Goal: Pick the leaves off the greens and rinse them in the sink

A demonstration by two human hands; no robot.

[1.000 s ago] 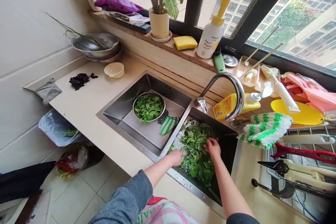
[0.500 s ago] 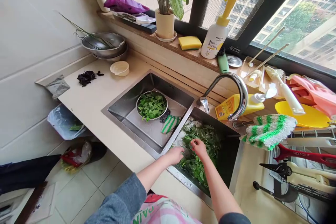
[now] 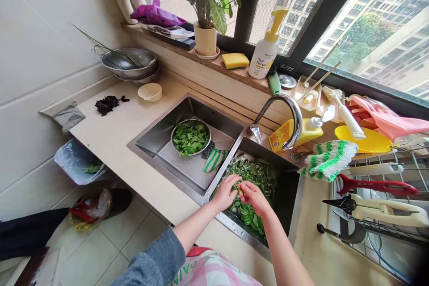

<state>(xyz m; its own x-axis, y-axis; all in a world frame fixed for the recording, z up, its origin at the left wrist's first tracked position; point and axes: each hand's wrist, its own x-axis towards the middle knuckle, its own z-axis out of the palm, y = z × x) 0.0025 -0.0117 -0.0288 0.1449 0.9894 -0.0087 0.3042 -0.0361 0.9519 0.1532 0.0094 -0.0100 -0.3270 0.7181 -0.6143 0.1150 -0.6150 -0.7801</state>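
Pinching stem point(image 3: 239, 191) in right fingers point(image 3: 247, 186); holding left fingers point(image 3: 232, 179) close by; cannot tell if closed; hovering above greens point(image 3: 263, 176) in sink point(image 3: 238, 231)

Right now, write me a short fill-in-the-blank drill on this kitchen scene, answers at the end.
1. The left hand and right hand are over the leafy greens in the sink basin on the picture's ____ side.
2. The striped cloth to the right of the faucet is white and ____.
3. Between the potted plant and the pump bottle lies a ____.
4. The pump bottle has a white body and a ____ pump head.

Missing words: right; green; sponge; yellow.
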